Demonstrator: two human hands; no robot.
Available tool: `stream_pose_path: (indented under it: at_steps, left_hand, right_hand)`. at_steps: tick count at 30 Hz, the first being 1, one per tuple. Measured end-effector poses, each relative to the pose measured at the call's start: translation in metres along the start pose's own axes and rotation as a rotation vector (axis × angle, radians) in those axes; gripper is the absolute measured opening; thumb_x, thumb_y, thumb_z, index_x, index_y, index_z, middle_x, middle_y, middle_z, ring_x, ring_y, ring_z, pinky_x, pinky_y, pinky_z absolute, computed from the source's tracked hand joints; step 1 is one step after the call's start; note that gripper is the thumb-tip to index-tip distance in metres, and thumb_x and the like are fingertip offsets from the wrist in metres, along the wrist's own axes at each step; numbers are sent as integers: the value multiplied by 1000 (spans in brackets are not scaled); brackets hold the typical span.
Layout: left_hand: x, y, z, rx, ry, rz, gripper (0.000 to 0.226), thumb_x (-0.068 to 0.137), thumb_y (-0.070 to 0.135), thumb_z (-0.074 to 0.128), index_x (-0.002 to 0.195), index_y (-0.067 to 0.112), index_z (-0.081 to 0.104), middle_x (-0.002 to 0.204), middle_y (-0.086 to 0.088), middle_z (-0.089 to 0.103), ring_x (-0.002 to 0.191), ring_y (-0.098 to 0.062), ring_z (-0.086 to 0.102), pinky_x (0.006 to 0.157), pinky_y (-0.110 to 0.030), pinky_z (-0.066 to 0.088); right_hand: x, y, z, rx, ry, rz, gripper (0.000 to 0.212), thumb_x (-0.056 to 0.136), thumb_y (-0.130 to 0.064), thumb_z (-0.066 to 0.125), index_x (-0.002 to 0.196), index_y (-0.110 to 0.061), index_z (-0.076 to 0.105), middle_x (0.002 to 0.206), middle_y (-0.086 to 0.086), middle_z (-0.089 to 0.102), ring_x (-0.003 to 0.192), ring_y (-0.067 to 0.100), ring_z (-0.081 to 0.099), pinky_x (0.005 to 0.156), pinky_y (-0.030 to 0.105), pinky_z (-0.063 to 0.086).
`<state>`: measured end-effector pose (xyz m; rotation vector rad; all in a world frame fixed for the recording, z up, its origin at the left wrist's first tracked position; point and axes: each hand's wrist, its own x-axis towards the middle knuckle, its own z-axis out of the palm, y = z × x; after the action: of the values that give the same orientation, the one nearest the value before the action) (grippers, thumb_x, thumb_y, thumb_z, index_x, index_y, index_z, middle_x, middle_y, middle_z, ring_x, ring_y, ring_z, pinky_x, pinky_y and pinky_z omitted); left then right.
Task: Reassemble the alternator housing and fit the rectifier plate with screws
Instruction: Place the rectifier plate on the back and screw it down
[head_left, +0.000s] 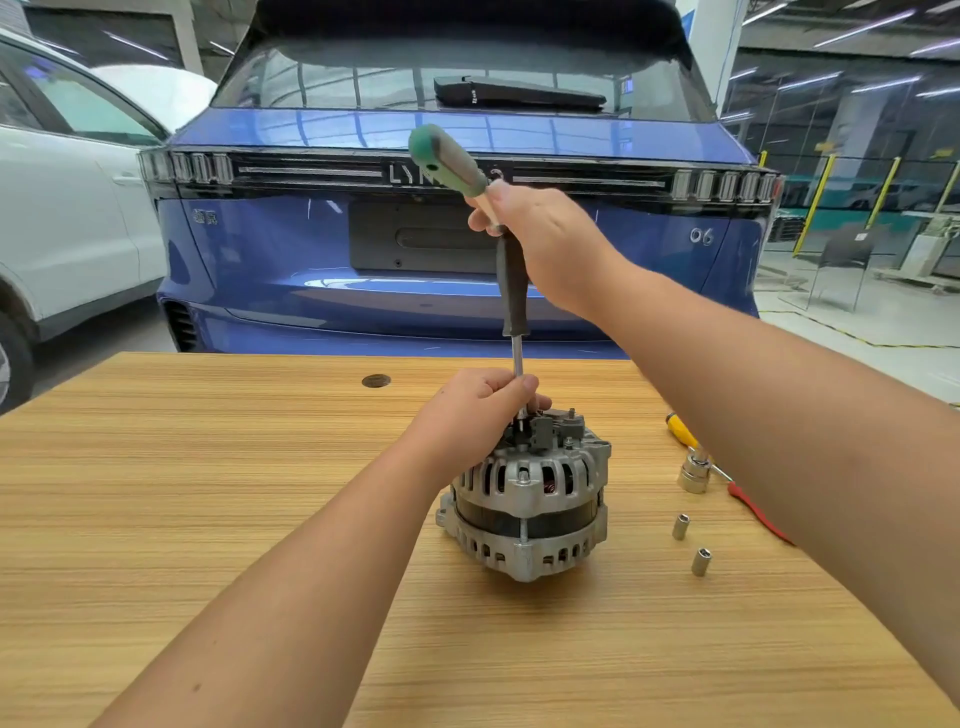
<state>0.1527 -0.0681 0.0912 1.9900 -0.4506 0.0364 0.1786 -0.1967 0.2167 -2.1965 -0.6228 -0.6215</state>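
A grey aluminium alternator stands on the wooden table, its rectifier plate facing up. A long driver with a green and grey handle and a steel shaft stands nearly upright on the plate. My right hand grips the tool just below the green handle. My left hand rests on top of the alternator and pinches the lower end of the shaft, hiding the tip and whatever it sits on.
Right of the alternator lie a large socket, two small sockets, a yellow-handled tool and a red-handled one. A blue car's rear stands just past the table's far edge; a white car stands at left.
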Motion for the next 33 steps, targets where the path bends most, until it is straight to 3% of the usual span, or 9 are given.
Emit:
stream_pose_path:
  at_steps: [2, 6, 9, 13, 16, 19, 24, 27, 33]
  left_hand:
    - [0, -1, 0, -10, 3, -3, 34, 101, 57, 46, 90, 47, 77, 104, 24, 72, 103, 3, 60, 76, -27, 42]
    - [0, -3, 0, -1, 3, -11, 35, 102, 56, 46, 96, 42, 78, 104, 27, 69, 102, 5, 57, 74, -24, 40]
    - [0, -2, 0, -10, -2, -13, 35, 102, 57, 47, 95, 42, 77, 103, 26, 71, 103, 4, 58, 74, -25, 40]
    - [0, -3, -1, -25, -23, -10, 35, 101, 56, 47, 97, 39, 78, 96, 35, 70, 101, 3, 62, 76, -28, 44]
    - [2, -4, -1, -19, -36, -3, 34, 102, 55, 48, 95, 37, 77, 98, 35, 70, 100, 5, 62, 77, -29, 45]
    - [4, -5, -2, -17, -57, 8, 34, 99, 55, 49, 93, 37, 77, 101, 32, 72, 100, 2, 65, 88, -37, 51]
    - [5, -6, -2, -17, -70, 19, 32, 96, 57, 47, 83, 45, 74, 103, 29, 73, 104, -1, 65, 91, -40, 50]
    - [5, -7, -2, -18, -65, 27, 34, 97, 57, 47, 87, 43, 76, 104, 29, 73, 104, 2, 63, 86, -35, 48]
    - [3, -6, -2, -4, -85, 30, 34, 91, 64, 45, 93, 48, 75, 104, 29, 72, 105, 1, 63, 92, -38, 49]
  right_hand:
    - [1, -2, -3, -110, -8, -46, 65, 99, -54, 29, 110, -5, 71, 107, 3, 72, 98, 9, 62, 98, 37, 45]
    - [5, -4, -4, -156, -39, -117, 60, 106, -46, 37, 108, 6, 66, 93, 29, 69, 78, 39, 57, 69, 38, 42]
    - [14, -16, -4, -243, -99, -79, 58, 104, -47, 45, 81, 3, 62, 54, 1, 43, 52, 16, 33, 55, 32, 27]
    - [33, -28, -2, -478, -129, 77, 51, 98, -51, 54, 78, -5, 63, 56, 0, 46, 51, 18, 39, 52, 30, 30]
    - [46, -29, 0, -523, -173, 258, 27, 97, -34, 56, 87, -10, 65, 78, 7, 69, 65, 23, 64, 63, 30, 54]
    - [50, -25, -1, -98, -184, 552, 17, 99, -18, 52, 101, -7, 64, 69, 3, 68, 57, 19, 67, 70, 37, 63]
    - [35, -19, 0, 793, -91, 862, 12, 99, -20, 51, 102, -9, 57, 60, -3, 56, 44, 9, 48, 70, 31, 54]
    - [24, -17, -1, 985, 53, 869, 17, 100, -20, 50, 100, -6, 59, 68, 5, 64, 46, 10, 51, 73, 33, 50]
    - [10, -12, -18, 1182, 95, 874, 37, 93, -18, 57, 126, -1, 54, 87, 5, 61, 57, 15, 55, 74, 36, 47]
